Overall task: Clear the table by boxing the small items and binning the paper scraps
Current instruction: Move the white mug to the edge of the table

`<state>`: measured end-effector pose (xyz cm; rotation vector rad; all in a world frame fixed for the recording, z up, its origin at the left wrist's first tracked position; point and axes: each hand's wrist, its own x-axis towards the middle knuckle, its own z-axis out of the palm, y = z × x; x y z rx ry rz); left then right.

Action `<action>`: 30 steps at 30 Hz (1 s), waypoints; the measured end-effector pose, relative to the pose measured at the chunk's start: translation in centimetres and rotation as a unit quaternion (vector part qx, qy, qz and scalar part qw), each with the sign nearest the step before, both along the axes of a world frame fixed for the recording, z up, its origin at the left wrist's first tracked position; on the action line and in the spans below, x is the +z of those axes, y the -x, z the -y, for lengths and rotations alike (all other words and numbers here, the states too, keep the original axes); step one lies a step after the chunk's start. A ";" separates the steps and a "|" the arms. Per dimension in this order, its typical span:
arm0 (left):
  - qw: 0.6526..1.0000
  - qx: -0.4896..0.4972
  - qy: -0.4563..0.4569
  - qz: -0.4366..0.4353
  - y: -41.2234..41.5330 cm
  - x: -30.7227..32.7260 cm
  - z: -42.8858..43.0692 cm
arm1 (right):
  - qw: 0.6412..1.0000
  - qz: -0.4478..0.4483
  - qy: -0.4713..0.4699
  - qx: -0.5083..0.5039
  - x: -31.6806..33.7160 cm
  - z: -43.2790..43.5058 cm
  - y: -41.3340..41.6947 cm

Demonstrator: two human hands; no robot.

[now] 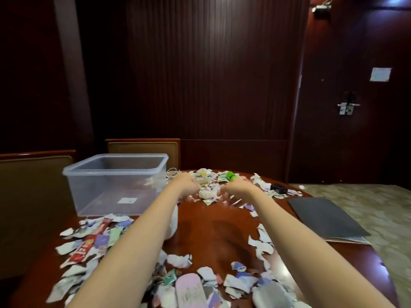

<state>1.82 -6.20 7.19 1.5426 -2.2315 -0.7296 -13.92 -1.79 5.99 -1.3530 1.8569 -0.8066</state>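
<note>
Two hands at 12 o'clock: left hand [186,182] and right hand [236,187] curled, flanking one white wad [208,193]; grip indeterminate. One clear box [115,172], 10 o'clock.

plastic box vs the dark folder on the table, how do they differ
The plastic box is clear, tall-walled and open on top, at the table's far left; the dark folder is opaque, flat and thin, at the right edge. Scraps lie against the box's front; the folder's top is bare. Both rest on the table.
</note>
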 end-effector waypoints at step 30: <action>0.929 0.189 -0.284 -0.141 -9.6 -5.8 2.2 | 0.968 0.170 -0.182 0.036 -5.3 5.9 -11.2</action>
